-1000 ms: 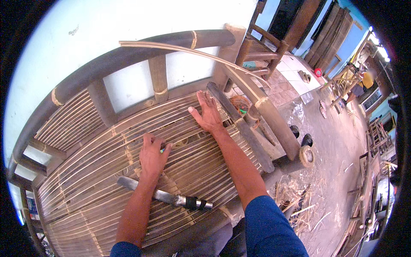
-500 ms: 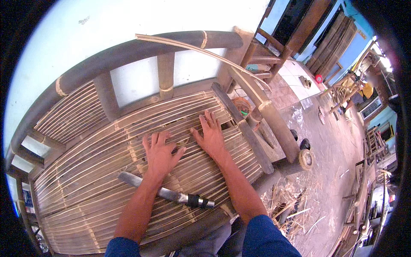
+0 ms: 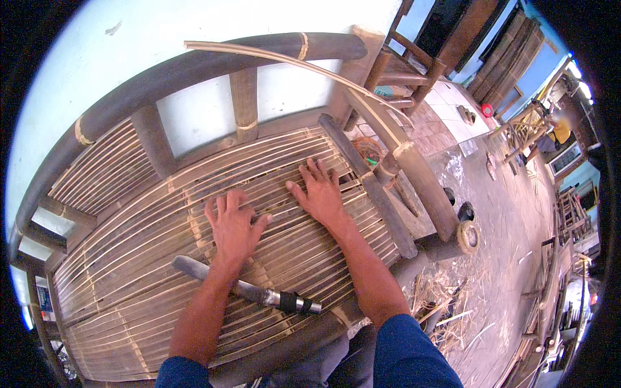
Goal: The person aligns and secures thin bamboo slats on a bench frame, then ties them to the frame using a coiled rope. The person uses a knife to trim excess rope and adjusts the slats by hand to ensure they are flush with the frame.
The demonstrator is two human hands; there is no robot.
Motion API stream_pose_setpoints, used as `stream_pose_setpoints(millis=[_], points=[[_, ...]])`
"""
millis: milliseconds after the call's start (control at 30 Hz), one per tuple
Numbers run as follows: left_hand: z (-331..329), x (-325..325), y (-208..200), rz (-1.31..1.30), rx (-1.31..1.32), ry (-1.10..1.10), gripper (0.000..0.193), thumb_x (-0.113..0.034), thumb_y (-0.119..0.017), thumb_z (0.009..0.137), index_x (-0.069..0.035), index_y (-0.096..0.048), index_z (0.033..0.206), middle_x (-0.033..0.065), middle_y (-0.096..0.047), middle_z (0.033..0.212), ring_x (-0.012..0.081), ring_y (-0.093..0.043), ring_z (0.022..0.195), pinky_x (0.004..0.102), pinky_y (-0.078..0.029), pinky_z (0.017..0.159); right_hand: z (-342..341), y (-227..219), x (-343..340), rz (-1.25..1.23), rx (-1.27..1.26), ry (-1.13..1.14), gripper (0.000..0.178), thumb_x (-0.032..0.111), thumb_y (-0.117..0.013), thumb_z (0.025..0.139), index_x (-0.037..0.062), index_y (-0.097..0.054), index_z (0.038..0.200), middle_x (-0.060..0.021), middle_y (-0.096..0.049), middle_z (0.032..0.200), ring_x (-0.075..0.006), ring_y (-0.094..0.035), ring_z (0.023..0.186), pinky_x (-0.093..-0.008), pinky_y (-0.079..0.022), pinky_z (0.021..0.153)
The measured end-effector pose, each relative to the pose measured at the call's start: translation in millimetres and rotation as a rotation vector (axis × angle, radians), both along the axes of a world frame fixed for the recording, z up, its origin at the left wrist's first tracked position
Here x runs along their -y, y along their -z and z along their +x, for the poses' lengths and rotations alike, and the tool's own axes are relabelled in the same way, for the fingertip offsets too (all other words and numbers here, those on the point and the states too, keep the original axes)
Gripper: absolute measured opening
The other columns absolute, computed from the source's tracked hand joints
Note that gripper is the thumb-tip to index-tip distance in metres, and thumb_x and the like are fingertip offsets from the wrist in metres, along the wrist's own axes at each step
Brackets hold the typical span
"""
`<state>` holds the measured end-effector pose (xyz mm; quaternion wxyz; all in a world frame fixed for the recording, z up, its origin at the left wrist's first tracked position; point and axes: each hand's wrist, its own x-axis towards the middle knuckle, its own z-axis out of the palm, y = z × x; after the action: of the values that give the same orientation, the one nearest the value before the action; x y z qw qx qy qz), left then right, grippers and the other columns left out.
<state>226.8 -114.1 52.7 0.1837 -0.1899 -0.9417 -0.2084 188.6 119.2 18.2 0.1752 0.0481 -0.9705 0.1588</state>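
Observation:
Both hands rest on the slatted seat of a dark bamboo bench [image 3: 123,284]. My left hand [image 3: 234,223] lies near the middle of the slats, palm down, with its fingers bent and apart and the thumb pointing right. To its right, my right hand [image 3: 320,196] spreads its fingers over the slats near the bench's right end. No object shows in either hand. A large knife [image 3: 249,291] with a metal handle and black wrapping lies across the seat, partly under my left forearm. Small gaps between slats show around my right hand.
A long split bamboo strip [image 3: 284,57] leans over the backrest and armrest [image 3: 427,191]. Bamboo shavings [image 3: 446,310] litter the floor at right, beside dark footwear [image 3: 464,211]. Farther off, a person [image 3: 555,137] is near bamboo frames. Another bamboo chair [image 3: 407,81] stands behind.
The view has shifted slightly. My left hand's fingers are a little more bent, and my right hand stays spread on the slats. The knife lies in the same place.

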Motion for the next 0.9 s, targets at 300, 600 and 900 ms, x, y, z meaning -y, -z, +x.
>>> stream_pose_setpoints(millis=[300,600,900], points=[[1,4,-8,-0.024,0.073,0.012,0.041,-0.045,-0.082,0.076,-0.005,-0.078,0.081,0.0089,-0.056,0.117,0.0315,-0.05,0.118,0.0566,-0.027,0.113,3,-4,7,0.071,0.083,0.058,0.066,0.058,-0.045,0.103,0.0087,-0.055,0.145,-0.0188,-0.039,0.161,-0.0401,-0.031,0.151,-0.0716,-0.019,0.117],[-2,16,0,-0.104,0.118,-0.024,0.05,-0.052,-0.078,0.08,-0.002,-0.076,0.086,0.011,-0.058,0.114,0.0328,-0.055,0.115,0.0534,-0.043,0.102,-6,5,7,0.023,0.062,-0.059,0.068,0.061,-0.043,0.103,0.0112,-0.052,0.148,-0.019,-0.029,0.166,-0.0399,-0.023,0.154,-0.0664,-0.016,0.121],[-9,11,-9,0.071,0.248,-0.115,0.04,-0.045,-0.081,0.08,-0.007,-0.073,0.088,0.0099,-0.057,0.117,0.0337,-0.057,0.116,0.0484,-0.053,0.091,-4,-3,0,-0.039,0.201,0.088,0.076,0.068,-0.041,0.1,0.0163,-0.043,0.156,-0.0187,-0.018,0.17,-0.0425,-0.01,0.157,-0.0759,-0.003,0.116]])
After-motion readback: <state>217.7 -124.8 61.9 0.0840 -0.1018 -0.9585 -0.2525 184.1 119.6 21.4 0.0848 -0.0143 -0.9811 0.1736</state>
